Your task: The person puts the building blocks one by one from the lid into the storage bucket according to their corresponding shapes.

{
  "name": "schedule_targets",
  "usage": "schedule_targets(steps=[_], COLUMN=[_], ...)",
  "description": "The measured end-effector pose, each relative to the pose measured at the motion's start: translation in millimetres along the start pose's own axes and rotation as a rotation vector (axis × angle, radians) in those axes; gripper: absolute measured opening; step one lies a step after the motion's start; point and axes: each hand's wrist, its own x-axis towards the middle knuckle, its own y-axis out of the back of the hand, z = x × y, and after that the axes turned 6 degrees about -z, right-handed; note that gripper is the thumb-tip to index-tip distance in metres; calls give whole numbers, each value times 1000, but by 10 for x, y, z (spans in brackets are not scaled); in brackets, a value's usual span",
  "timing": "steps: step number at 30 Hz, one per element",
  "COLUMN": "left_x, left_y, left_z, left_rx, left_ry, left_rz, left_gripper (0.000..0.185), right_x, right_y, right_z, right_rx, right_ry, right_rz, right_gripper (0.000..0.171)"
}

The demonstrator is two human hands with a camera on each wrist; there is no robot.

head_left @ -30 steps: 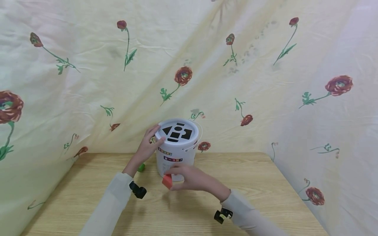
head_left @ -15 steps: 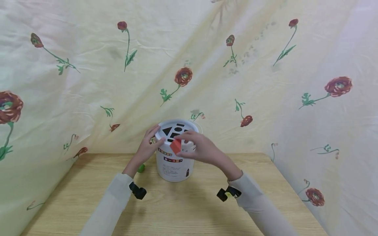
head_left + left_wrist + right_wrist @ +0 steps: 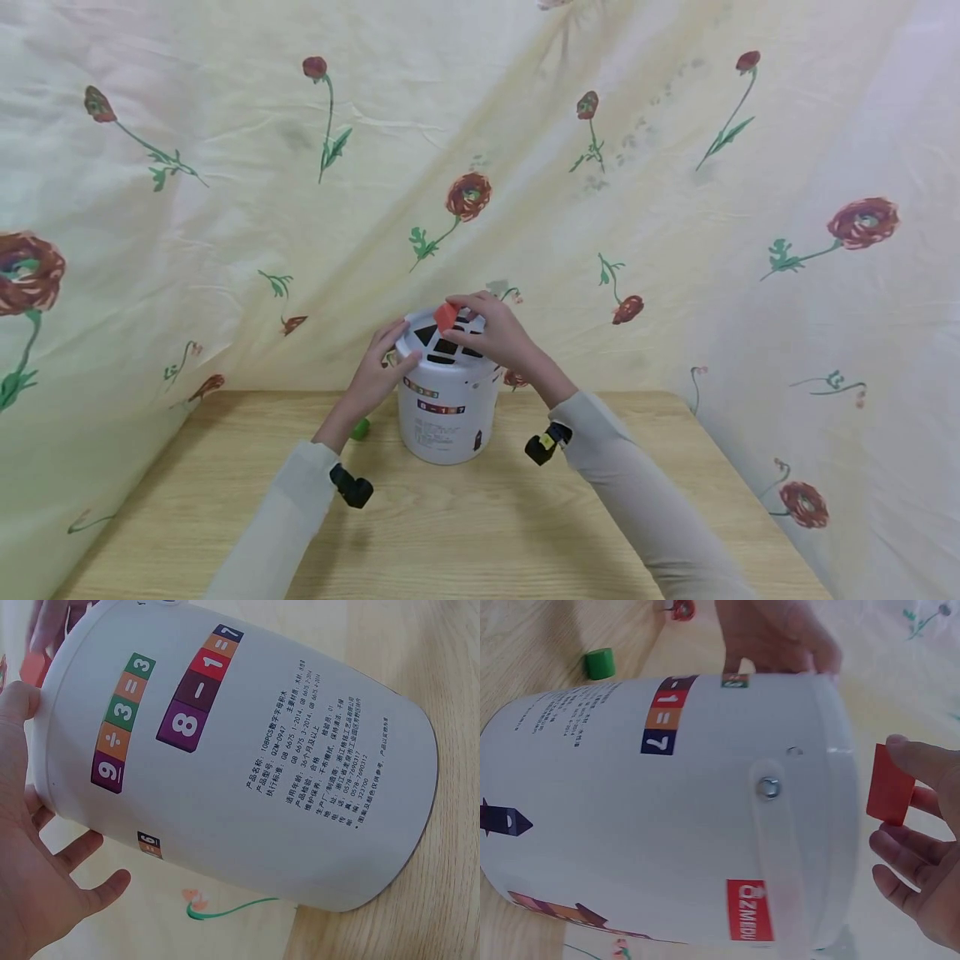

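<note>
A white bucket stands upright on the table, its lid cut with dark shaped holes. My left hand holds the lid's left rim, thumb on the near side and fingers further back. In the left wrist view, two of its fingers stick out loosely beside the bucket wall. My right hand pinches a red block between thumb and fingers, over the lid. From the right wrist view, the red block shows a flat, four-sided face just beyond the lid's edge.
A small green block lies on the wooden table, left of the bucket and partly behind my left wrist. Flowered cloth hangs behind and on both sides. The bucket's pale handle runs along its right side.
My right hand has lifted the red block from low in front of the bucket to over the lid. My left hand has stayed at the rim, and the bucket has not moved.
</note>
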Motion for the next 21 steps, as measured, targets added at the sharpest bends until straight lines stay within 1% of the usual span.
schedule_targets(steps=[4,7,14,17,21], left_x=[8,-7,-151,-183,-182], left_y=[-3,-5,29,42,53], left_z=[-3,50,394,446,429], left_rx=[3,-3,-26,-32,-41], left_ry=[9,20,43,35,26], left_rz=[-1,-6,-35,-42,-50], left_gripper=[70,69,67,66,66], right_x=[93,140,222,236,236], right_y=[-80,-138,-262,-294,-317], right_z=[50,56,75,86,88], right_rx=[21,23,-30,-49,-84], right_ry=[-29,-59,-117,-121,-78], right_rz=[-11,-26,-67,-77,-68], right_gripper=[57,58,59,60,59])
